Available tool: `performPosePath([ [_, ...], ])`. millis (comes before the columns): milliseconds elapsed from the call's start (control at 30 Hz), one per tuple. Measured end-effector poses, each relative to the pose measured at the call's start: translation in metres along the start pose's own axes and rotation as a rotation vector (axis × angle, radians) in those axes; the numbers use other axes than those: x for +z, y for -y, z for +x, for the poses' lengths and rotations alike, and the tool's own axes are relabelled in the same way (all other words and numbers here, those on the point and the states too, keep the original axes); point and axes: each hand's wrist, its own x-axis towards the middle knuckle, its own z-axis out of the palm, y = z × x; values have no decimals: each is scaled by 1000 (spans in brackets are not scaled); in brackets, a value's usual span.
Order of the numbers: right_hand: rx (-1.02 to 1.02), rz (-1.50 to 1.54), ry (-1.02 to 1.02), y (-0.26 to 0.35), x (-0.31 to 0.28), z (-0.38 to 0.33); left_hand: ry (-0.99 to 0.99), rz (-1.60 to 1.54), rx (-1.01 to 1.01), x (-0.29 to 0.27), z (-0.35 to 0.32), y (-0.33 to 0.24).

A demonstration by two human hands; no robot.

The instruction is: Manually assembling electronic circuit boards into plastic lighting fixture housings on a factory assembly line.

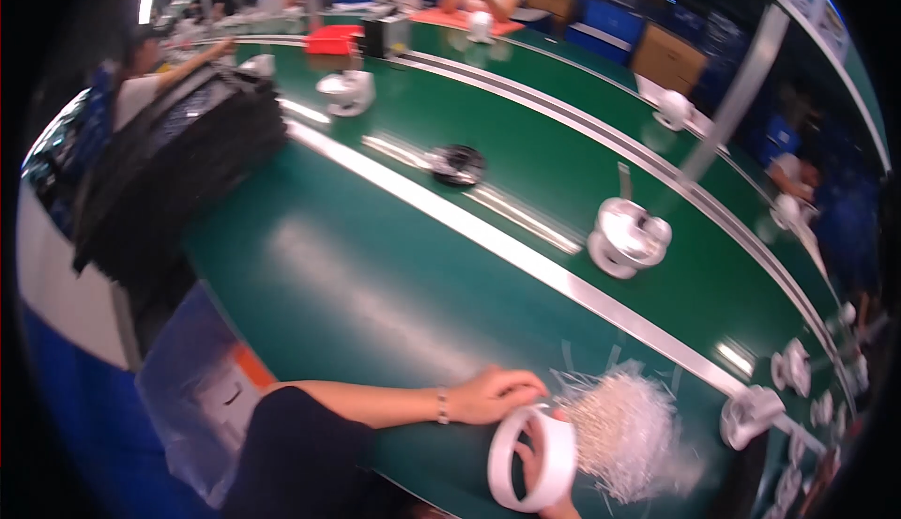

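Note:
A white plastic ring (559,453) stands on edge near the bottom of the view. My right hand (537,467) grips it from below, with fingers showing through its opening. Just above the ring is my left hand (493,395), its fingers bent and drawn together by the upper rim. Whether anything small sits between those fingertips is too blurred to make out. Right beside both hands lies a loose pile of small whitish pieces and thin clear strips (624,430) on the green work surface (375,284).
Beyond a white rail (450,228), the green conveyor belt (544,162) carries a white round housing (627,237) and a black coil (458,164). Black sheets (188,162) are stacked at left, above a clear plastic bag (202,397). Several people sit around the line.

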Motion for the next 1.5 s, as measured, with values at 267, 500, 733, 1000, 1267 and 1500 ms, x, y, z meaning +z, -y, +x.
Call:
performPosePath([
  [267, 86, 261, -77, 39, 37, 13, 81, -55, 159, -3, 3, -11],
  [500, 114, 232, -45, 34, 37, 16, 65, -34, 93, -7, 1, -13],
  [733, 70, 218, -58, 25, 29, 12, 91, -7, -3, -5, 0, -15],
  [1000, 133, 264, -28, 35, 29, 20, -101, -173, -25, -13, 7, -12],
  [1267, 142, 280, -21, 34, 27, 21, -685, 898, 392, -168, 185, 20],
  [1500, 64, 281, -35, 28, 15, 16, -397, 1295, -524, -201, 238, 34],
])
